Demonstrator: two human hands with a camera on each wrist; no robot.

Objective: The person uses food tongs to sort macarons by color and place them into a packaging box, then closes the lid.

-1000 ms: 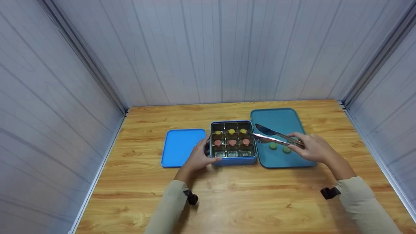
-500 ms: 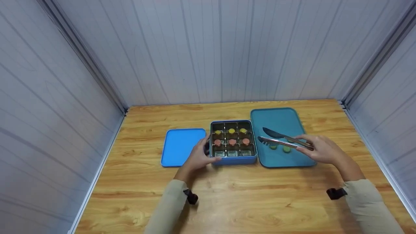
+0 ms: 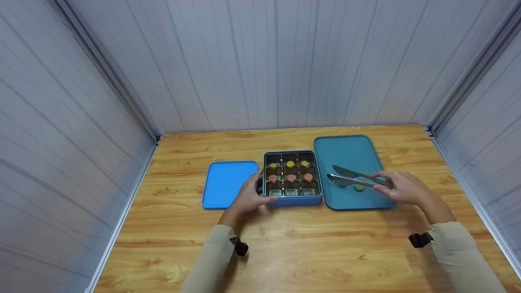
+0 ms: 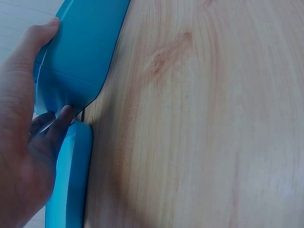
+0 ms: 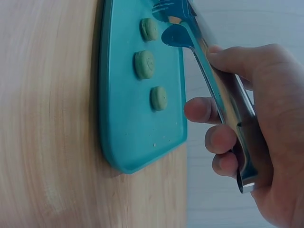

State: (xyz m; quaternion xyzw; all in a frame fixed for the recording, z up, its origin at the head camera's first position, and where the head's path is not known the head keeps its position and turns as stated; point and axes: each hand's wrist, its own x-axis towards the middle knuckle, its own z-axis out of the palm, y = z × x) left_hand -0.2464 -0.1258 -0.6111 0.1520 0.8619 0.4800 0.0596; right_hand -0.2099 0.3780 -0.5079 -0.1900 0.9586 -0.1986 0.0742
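Note:
In the head view my left hand [image 3: 249, 196] grips the near left corner of a blue box [image 3: 295, 201], thumb on the front wall and fingers on the side. The box has a clear divided insert, with yellow macarons [image 3: 290, 164] in the back row and pink macarons [image 3: 291, 178] in the middle row. My right hand [image 3: 401, 187] holds metal tongs [image 3: 354, 181], whose arms are apart over a teal tray [image 3: 346, 148]. Three green macarons [image 5: 144, 64] lie on that tray in the right wrist view, and the tongs' tips [image 5: 176, 35] hover beside them, holding nothing.
A flat blue lid [image 3: 230, 183] lies left of the box. The tray's left edge stands close to the box's right side. Pale panel walls [image 3: 276, 65] enclose the wooden table [image 3: 301, 252] at the back and both sides.
My right hand has moved the tongs rightward, from the box's right edge to over the tray's green macarons, where they now sit a little nearer me. The left hand stays on the box.

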